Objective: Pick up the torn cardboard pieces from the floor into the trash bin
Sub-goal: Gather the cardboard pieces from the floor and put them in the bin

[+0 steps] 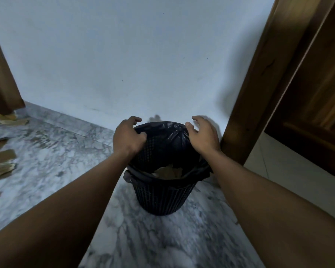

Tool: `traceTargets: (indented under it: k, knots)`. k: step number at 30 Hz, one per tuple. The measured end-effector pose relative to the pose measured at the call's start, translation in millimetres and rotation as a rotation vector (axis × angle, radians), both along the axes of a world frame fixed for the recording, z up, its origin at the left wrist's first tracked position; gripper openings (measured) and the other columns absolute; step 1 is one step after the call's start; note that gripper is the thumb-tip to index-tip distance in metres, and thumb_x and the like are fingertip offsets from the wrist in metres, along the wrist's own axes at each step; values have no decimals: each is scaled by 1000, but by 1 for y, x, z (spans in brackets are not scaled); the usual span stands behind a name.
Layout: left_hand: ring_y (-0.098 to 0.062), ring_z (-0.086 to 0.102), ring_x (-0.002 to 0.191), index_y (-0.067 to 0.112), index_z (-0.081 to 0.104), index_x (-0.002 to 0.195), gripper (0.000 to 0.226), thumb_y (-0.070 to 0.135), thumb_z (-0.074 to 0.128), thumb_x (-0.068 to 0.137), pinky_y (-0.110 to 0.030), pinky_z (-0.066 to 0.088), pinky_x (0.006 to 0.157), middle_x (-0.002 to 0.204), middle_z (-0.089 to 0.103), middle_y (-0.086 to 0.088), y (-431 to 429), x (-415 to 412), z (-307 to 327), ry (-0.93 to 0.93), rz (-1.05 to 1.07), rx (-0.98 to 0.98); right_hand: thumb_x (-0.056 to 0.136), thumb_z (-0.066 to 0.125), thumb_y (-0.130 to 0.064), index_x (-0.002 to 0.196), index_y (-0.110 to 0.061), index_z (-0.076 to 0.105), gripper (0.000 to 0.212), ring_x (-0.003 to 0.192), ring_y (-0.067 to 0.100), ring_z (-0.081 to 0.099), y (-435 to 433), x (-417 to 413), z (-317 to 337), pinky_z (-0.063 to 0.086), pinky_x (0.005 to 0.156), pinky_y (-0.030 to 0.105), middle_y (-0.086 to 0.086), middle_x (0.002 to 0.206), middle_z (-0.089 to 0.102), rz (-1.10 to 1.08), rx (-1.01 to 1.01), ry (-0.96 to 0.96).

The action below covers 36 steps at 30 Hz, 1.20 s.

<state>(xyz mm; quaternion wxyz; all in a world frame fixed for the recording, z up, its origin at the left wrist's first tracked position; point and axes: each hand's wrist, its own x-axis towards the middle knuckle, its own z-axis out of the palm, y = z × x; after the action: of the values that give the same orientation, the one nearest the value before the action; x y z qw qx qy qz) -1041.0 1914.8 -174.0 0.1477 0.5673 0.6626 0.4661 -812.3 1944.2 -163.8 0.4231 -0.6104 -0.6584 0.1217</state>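
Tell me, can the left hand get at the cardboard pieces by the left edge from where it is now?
Probably not. The left hand grips the trash bin liner's far rim, while the cardboard pieces lie well off left across bare floor; it would have to let go and move over.

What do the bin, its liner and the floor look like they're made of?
The bin looks like black moulded plastic: its wall is a fine lattice of small holes, matte. The liner seems to be thin black plastic film, glossy and crinkled where it folds over the rim. The floor looks like polished marble or marble-look tile, grey-white with dark veining.
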Motion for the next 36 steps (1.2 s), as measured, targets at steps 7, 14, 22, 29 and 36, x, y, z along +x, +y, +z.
traceTargets:
  k: [7,14,22,29,36]
  knots:
    - [-36,59,109,21,18,160,80,7,51,89,-41,50,77,139,50,-12,-26,-28,-27,-315,-5,-424,98,50,-13,155,-13,31,61,135,35,43,-24,30,-20,40,100,32,12,153,39,-192,-404,-29]
    - [-29,53,53,10,53,109,48,-19,29,81,-33,42,42,77,56,-17,-54,-35,-26,-538,-211,-272,95,44,-7,159,-21,21,70,127,38,50,-33,13,-32,48,105,46,13,152,43,-90,-560,199]
    - [-32,56,49,15,54,97,43,-17,31,80,-36,46,45,68,56,-14,-98,-131,-6,-511,-83,-253,93,45,-9,146,-14,36,53,106,30,58,-29,-91,-21,53,90,36,7,123,57,43,-506,253]
    - [-34,57,79,13,42,127,46,-9,37,87,-35,50,55,93,55,-13,-132,-240,-9,-573,219,-265,85,50,-8,134,-16,44,50,94,31,66,-25,-216,-33,63,72,44,13,109,63,258,-577,306]
    - [-42,62,80,23,35,141,60,-5,34,88,-39,52,48,111,58,-24,-159,-304,-30,-575,324,-299,89,44,-9,115,-10,57,29,90,31,65,-31,-292,-40,61,81,47,17,105,66,355,-579,176]
